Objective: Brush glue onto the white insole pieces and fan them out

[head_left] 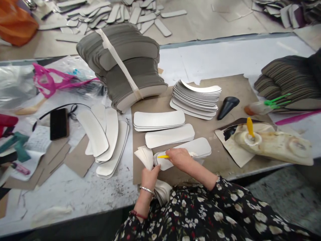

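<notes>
My left hand (149, 177) is closed round a folded bundle of thin white fabric-like pieces (145, 157), whose fanned upper end sticks out above the fingers and whose lower end (163, 190) hangs by the table edge. Its fingertips touch the left ends of a row of white curved panels (198, 147). Above those panels my right hand (181, 158) pinches a slim yellow tool (163, 156); the yellow end points left and the rest is hidden by the hand. Two more small piles of white panels (170, 135) (159, 118) lie just beyond, on brown cardboard (200, 130).
A tall strapped stack of grey panels (130, 67) stands behind. Right are a white panel stack (197, 97), a black cone-shaped object (227, 107) and a stained plastic jug (281, 144) with a yellow handle in its opening. Left lie loose panels (110, 137) and a phone (59, 124).
</notes>
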A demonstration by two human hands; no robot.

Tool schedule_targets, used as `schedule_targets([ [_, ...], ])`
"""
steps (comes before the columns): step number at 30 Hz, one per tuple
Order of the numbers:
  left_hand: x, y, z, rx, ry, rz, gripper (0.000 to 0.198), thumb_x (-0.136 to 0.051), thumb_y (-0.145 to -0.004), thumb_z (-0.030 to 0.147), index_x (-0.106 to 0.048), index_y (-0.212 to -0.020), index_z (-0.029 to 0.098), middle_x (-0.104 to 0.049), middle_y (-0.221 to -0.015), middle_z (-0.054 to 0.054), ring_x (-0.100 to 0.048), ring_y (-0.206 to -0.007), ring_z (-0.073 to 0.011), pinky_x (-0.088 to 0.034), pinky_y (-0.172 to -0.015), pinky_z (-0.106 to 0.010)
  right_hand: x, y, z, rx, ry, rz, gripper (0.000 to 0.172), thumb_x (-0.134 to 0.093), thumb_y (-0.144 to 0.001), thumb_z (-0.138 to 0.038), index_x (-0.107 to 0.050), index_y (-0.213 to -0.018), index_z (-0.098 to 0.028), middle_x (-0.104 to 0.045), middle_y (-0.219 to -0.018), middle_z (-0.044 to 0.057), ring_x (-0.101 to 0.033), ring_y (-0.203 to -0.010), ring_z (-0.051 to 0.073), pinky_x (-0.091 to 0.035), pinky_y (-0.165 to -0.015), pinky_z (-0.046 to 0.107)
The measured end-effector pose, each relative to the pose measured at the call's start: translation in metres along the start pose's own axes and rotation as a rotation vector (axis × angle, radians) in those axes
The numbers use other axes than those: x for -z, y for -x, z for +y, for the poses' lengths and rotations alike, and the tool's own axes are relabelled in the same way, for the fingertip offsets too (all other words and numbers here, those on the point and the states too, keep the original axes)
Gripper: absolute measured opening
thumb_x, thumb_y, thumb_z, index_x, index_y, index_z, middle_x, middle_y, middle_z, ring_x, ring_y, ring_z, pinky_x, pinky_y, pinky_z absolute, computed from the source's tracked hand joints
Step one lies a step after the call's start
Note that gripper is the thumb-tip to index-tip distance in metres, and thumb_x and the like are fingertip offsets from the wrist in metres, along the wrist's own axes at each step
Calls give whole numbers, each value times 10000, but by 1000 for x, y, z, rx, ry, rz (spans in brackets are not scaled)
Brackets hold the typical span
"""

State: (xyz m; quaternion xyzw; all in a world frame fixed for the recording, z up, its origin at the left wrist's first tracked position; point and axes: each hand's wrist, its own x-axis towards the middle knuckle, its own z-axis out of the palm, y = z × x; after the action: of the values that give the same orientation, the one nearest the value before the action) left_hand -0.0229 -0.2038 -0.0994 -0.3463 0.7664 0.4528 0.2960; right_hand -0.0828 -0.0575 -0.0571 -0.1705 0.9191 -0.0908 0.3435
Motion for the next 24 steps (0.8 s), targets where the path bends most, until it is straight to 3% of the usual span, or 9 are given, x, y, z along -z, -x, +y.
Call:
schedule_targets([
  [8,2,3,10,-36,-32,7,240,-599,-723,332,-527,-593,143,-452,-484,72,-466,-480,-87,-394,-501,-238,-2,-2,1,18,7,12,252,-385,-830,-186,-614,-934,-188,-663,-900,91,-619,-831,220,-458,-684,310],
  [12,0,3,17,-43,-85,56,299,-643,-631,420,-585,-606,129,-540,-513,2,-552,-590,-169,-399,-537,-270,-5,-5,-1,22,-2,27,235,-404,-828,-187,-619,-923,-179,-667,-880,87,-627,-815,224,-467,-660,306],
  [16,-2,0,22,-21,-176,99,313,-632,-620,407,-562,-489,131,-532,-488,-48,-568,-620,-225,-385,-528,-292,-5,3,2,15,-16,55,219,-438,-829,-239,-615,-938,-170,-662,-908,87,-619,-844,221,-464,-676,301],
  [19,-2,1,24,-20,-231,101,361,-637,-599,431,-513,-404,153,-492,-446,-49,-560,-608,-241,-372,-511,-302,1,25,22,-33,-13,60,221,-488,-809,-296,-631,-900,-154,-661,-882,109,-614,-839,234,-457,-679,311],
  [24,-1,1,24,-32,-248,96,368,-632,-596,450,-524,-413,149,-522,-467,-71,-565,-624,-240,-388,-523,-300,19,74,78,-214,12,104,199,-467,-819,-288,-617,-870,-168,-642,-879,102,-591,-858,249,-433,-678,325],
])
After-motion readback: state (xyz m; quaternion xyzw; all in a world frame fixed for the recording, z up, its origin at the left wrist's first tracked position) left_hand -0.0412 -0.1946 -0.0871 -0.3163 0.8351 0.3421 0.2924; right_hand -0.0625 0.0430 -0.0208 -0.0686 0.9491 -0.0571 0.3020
